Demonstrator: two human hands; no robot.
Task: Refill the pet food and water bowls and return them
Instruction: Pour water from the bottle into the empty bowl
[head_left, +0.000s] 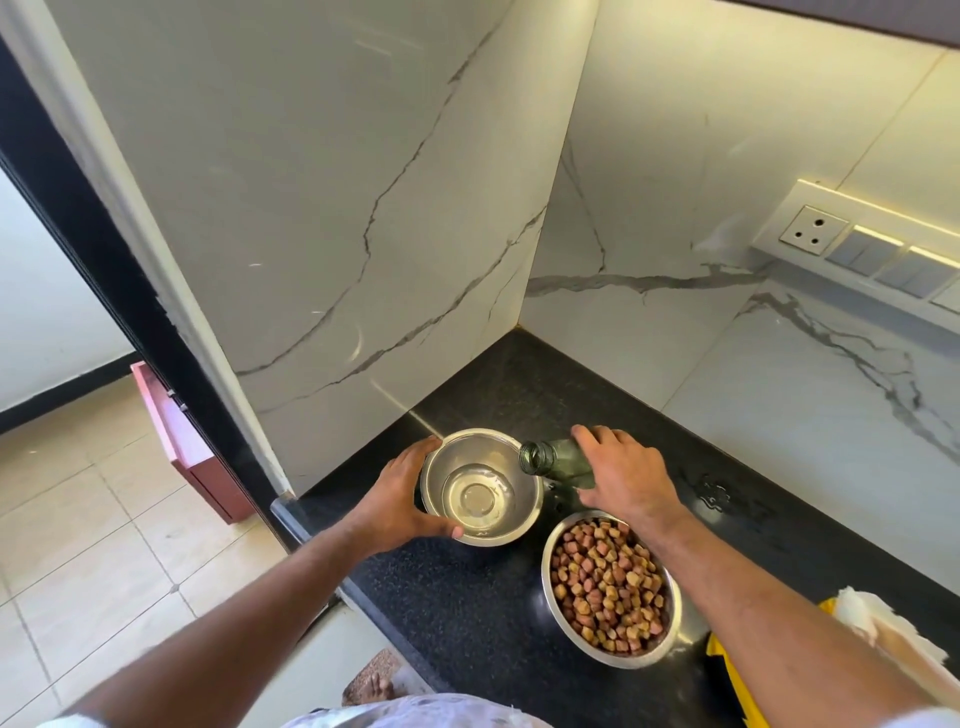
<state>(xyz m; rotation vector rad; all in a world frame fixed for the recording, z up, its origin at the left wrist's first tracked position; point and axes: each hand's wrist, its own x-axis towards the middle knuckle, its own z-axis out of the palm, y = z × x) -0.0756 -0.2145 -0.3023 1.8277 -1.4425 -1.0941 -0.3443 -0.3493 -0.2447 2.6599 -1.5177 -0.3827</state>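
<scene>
A steel water bowl (511, 512) stands near the left end of the black counter (467, 613) with a little clear water in its bottom. My left hand (400, 499) grips its left rim. My right hand (623, 475) holds a green glass bottle (553, 460) tipped on its side, its open mouth over the bowl's right rim. A second steel bowl (610, 587), full of brown kibble, sits just to the right and nearer me, under my right forearm.
White marble walls close the counter's left and back sides. A yellow and white bag (872, 639) lies at the right front edge. A wet patch (711, 491) marks the counter behind the kibble bowl. A socket panel (857, 249) is on the right wall. Tiled floor lies to the left.
</scene>
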